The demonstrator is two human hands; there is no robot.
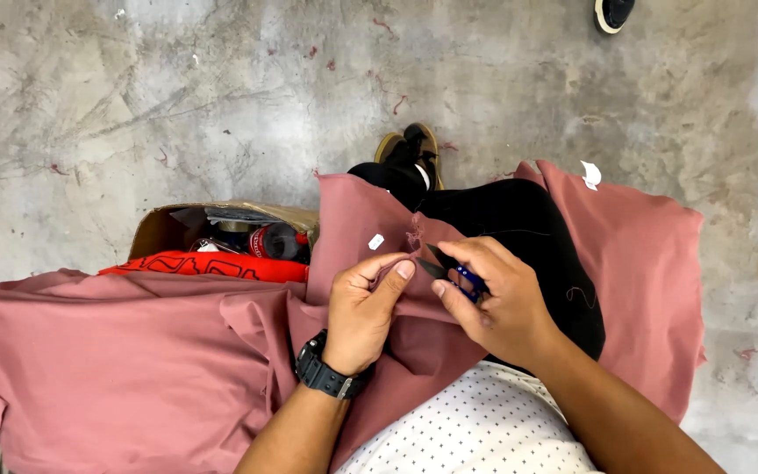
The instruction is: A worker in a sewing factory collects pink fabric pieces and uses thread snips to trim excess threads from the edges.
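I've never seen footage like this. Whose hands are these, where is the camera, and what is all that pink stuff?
There is no machine here: a person wears a camera on the head, so the one picture looks down at their own lap and hands. The pink stuff is cloth, draped over their knees and spilling to both sides above a bare concrete floor. The left hand, with a black watch on its wrist, pinches a fold of the cloth. The right hand holds small blue-handled snips, blades pointing at a tuft of loose threads on the cloth. Left of the knees stands an open cardboard box with odds and ends inside and something red beside it. Another shoe shows at the top edge.
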